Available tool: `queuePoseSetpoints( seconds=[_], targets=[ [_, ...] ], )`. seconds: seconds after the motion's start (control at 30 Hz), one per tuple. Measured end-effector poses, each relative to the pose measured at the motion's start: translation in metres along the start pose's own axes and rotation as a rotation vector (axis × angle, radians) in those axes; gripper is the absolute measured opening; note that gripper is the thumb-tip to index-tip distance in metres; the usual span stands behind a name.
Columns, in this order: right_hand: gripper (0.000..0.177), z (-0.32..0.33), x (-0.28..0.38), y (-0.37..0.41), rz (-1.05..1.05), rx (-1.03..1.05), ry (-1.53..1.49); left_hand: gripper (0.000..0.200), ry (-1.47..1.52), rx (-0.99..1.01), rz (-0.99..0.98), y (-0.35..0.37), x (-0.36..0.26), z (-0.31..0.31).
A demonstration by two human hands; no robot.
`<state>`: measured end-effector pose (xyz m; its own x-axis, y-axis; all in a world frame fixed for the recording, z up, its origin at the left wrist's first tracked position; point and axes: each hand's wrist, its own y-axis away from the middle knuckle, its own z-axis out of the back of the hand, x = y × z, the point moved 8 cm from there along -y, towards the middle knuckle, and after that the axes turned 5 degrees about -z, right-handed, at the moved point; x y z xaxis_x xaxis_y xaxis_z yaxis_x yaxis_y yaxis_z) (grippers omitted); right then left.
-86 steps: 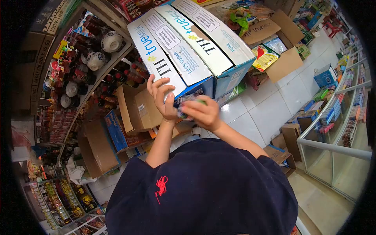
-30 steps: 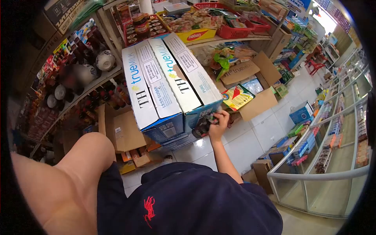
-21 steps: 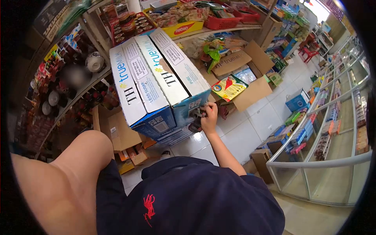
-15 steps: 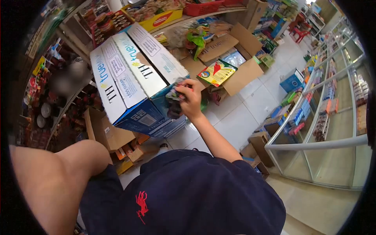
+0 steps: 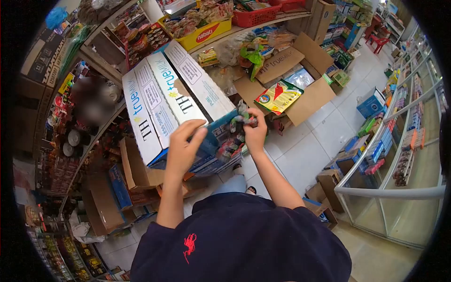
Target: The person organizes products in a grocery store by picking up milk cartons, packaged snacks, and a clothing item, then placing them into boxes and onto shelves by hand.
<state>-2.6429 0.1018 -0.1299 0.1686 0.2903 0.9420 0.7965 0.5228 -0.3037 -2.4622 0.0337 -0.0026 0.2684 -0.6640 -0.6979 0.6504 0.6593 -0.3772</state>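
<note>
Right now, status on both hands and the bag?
Right hand gripping bunched plastic bag. Left hand open, by milk cartons. Cartons crowding bag's far side.

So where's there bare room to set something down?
Bare floor tiles show between the open carton and the glass case. The milk cartons have bare tops beyond your left hand. It's crowded on the upper shelf, around the yellow box and red baskets, and beside your right hand, which holds a bundle.

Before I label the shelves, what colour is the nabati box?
Yellow, with a red patch behind its name; the nabati box shows best in the head view.
</note>
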Motion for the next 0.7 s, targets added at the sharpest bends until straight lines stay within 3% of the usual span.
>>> queuePoseSetpoints(
  seconds=[0.1, 0.17, 0.23, 0.3, 0.33, 0.47, 0.5, 0.57, 0.7],
  targets=[
    [0.035, -0.006, 0.031, -0.027, 0.006, 0.006, -0.032, 0.030, -0.168, 0.006, 0.060, -0.027, 0.005, -0.021],
    [0.033, -0.022, 0.001, -0.038, -0.189, 0.176, -0.133, 0.033, -0.281, 0.003, 0.105, -0.039, 0.010, -0.032],
    [0.030, -0.033, -0.035, -0.043, -0.221, 0.298, -0.017, 0.035, -0.588, -0.091, -0.005, -0.046, 0.004, -0.035],
    [0.031, -0.042, -0.068, -0.041, -0.168, 0.366, 0.101, 0.035, -0.583, -0.046, 0.015, -0.050, 0.004, -0.037],
    [0.029, -0.041, -0.094, -0.035, -0.403, 0.417, 0.140, 0.034, -0.592, -0.045, 0.022, -0.051, 0.004, -0.037],
    [0.022, -0.055, -0.126, -0.038, -0.611, 0.515, 0.257, 0.029, -0.583, -0.045, 0.101, -0.053, 0.008, -0.037],
    [0.022, -0.066, -0.112, -0.049, -0.612, 0.534, 0.252, 0.027, -0.567, -0.051, 0.108, -0.053, 0.008, -0.036],
    [0.021, -0.085, -0.062, -0.080, -0.365, 0.485, 0.027, 0.024, -0.584, -0.064, 0.139, -0.054, 0.010, -0.035],
    [0.022, -0.111, -0.015, -0.107, -0.275, 0.481, -0.135, 0.022, -0.554, -0.114, 0.191, -0.054, 0.013, -0.031]
  ],
)
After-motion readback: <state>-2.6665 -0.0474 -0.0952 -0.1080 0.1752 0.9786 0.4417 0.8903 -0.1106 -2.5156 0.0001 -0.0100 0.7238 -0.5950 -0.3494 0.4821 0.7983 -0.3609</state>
